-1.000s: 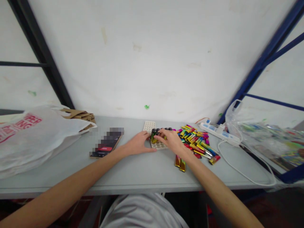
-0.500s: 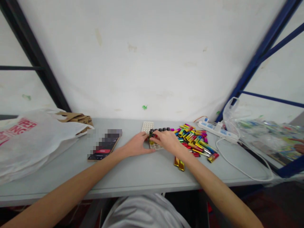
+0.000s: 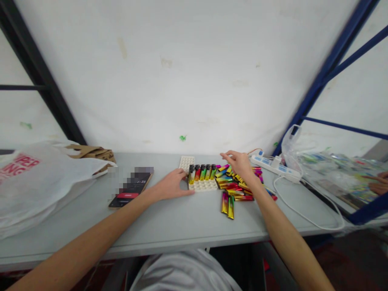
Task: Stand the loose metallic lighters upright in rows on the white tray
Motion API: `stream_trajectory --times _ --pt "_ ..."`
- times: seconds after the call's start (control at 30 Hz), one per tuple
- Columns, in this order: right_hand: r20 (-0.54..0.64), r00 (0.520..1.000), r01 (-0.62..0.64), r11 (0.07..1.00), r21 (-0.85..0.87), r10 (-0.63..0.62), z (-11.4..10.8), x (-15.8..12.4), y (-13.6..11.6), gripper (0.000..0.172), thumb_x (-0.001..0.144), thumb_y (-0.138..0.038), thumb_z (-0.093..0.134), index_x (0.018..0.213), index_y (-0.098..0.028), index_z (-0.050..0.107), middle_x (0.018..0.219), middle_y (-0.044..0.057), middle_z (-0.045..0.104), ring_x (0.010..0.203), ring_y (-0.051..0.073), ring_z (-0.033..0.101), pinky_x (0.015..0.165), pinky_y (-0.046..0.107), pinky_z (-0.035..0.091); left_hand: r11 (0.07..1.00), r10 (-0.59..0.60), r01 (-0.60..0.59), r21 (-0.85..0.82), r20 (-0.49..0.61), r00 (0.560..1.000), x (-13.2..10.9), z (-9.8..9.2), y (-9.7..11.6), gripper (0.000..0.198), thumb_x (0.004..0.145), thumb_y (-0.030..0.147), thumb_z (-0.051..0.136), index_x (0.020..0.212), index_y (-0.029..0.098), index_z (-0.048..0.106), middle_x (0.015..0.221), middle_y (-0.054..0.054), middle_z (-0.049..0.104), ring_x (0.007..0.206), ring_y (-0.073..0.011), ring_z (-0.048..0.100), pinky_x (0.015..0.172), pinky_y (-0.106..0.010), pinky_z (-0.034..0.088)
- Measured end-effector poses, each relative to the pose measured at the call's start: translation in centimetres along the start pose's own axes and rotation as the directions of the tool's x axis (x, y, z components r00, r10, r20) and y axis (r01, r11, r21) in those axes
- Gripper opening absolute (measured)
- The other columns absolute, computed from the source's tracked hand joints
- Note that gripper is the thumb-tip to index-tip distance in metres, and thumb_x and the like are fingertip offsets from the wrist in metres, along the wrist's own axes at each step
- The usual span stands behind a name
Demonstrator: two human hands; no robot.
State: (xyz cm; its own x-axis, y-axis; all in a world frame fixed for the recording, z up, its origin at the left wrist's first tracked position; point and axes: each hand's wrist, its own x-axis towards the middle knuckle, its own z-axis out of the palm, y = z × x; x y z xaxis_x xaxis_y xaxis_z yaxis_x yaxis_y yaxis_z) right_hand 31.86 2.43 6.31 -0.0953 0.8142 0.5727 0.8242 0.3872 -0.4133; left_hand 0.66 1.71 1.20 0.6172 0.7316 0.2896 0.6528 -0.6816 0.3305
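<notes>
A white tray with rows of holes [image 3: 203,186] lies on the table, with several upright lighters [image 3: 202,172] along its back row, black tops up. My left hand [image 3: 172,186] steadies the tray's left end, fingers at the back corner and thumb by the front edge. Over a loose pile of shiny multicoloured lighters [image 3: 228,186], right of the tray, is my right hand [image 3: 241,163]. Its fingers stretch leftward and no object shows in them. Two more lighters [image 3: 227,205] lie side by side in front of the pile.
Behind the tray lies another white holed tray [image 3: 186,162]. A phone [image 3: 131,188] and a white plastic bag [image 3: 51,182] are to the left. A power strip [image 3: 275,167] with a white cable [image 3: 300,214] sits at right. Another person's hand [image 3: 380,184] shows at the far right.
My right hand has left the tray and moved right, over the lighter pile, uncovering the row of upright lighters. My left hand stays at the tray's end. The view has shifted slightly.
</notes>
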Motion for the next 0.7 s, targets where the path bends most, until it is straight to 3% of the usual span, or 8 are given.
stream_trajectory --times 0.07,0.13,0.2,0.27,0.37,0.5,0.7 --pt "-0.016 0.999 -0.048 0.982 -0.182 0.046 -1.2 0.5 2.2 0.064 0.099 -0.064 0.044 0.059 -0.020 0.067 0.050 0.006 0.061 0.055 0.020 0.060 0.061 0.029 0.037 1.000 0.000 0.000 0.009 -0.002 1.000 0.0 -0.1 -0.1 0.053 0.078 0.064 0.071 0.105 0.019 0.066 0.107 -0.011 0.067 0.104 -0.0300 0.064 0.096 -0.041 0.052" --pt "0.043 0.996 -0.064 0.960 -0.272 0.079 -1.9 0.8 4.1 0.064 0.100 -0.060 0.043 0.058 -0.019 0.067 0.054 0.009 0.065 0.060 0.022 0.064 0.064 0.030 0.040 1.000 0.003 -0.003 0.017 0.003 1.000 -0.1 0.0 -0.2 0.055 0.079 0.065 0.070 0.106 0.018 0.066 0.108 -0.012 0.066 0.105 -0.0305 0.063 0.098 -0.042 0.051" --pt "0.197 0.980 0.042 0.974 -0.224 0.003 -2.0 0.8 5.6 0.045 0.100 -0.045 0.049 0.078 -0.017 0.076 0.072 0.010 0.074 0.072 0.023 0.069 0.071 0.031 0.047 1.000 0.010 -0.011 0.012 0.010 1.000 -0.1 0.0 -0.2 0.056 0.079 0.066 0.069 0.107 0.018 0.066 0.109 -0.012 0.066 0.106 -0.0308 0.062 0.099 -0.043 0.051" --pt "0.353 0.927 0.171 0.979 -0.107 -0.123 -1.6 0.7 6.6 0.025 0.095 -0.026 0.055 0.102 -0.018 0.077 0.099 0.011 0.079 0.092 0.024 0.072 0.086 0.033 0.051 1.000 0.013 -0.013 -0.006 0.009 1.000 -0.1 0.0 -0.1 0.056 0.079 0.067 0.069 0.107 0.019 0.067 0.110 -0.012 0.066 0.106 -0.0307 0.062 0.099 -0.044 0.051" --pt "0.489 0.845 0.272 0.962 -0.039 -0.219 -0.5 0.5 7.4 0.040 0.082 -0.005 0.058 0.115 -0.020 0.076 0.122 0.011 0.074 0.115 0.025 0.067 0.105 0.039 0.048 1.000 0.004 -0.004 -0.019 0.002 1.000 -0.1 0.0 -0.1 0.056 0.078 0.067 0.070 0.106 0.019 0.067 0.110 -0.012 0.066 0.106 -0.0313 0.062 0.099 -0.044 0.051" --pt "0.553 0.815 0.289 0.948 -0.131 -0.172 0.7 0.5 7.8 0.037 0.081 -0.005 0.063 0.112 -0.018 0.077 0.118 0.012 0.075 0.112 0.027 0.068 0.105 0.040 0.048 1.000 0.003 -0.003 -0.019 0.008 1.000 -0.1 0.0 -0.1 0.056 0.078 0.068 0.070 0.107 0.020 0.066 0.112 -0.012 0.066 0.108 -0.0308 0.062 0.099 -0.043 0.051" --pt "0.509 0.847 0.265 0.953 -0.149 -0.156 0.8 0.7 8.6 0.018 0.095 -0.025 0.061 0.104 -0.018 0.075 0.103 0.010 0.076 0.097 0.025 0.070 0.094 0.038 0.052 1.000 0.011 -0.011 -0.027 -0.001 1.000 -0.1 0.0 -0.2 0.057 0.079 0.069 0.070 0.107 0.019 0.066 0.111 -0.012 0.066 0.105 -0.0301 0.063 0.098 -0.043 0.051"
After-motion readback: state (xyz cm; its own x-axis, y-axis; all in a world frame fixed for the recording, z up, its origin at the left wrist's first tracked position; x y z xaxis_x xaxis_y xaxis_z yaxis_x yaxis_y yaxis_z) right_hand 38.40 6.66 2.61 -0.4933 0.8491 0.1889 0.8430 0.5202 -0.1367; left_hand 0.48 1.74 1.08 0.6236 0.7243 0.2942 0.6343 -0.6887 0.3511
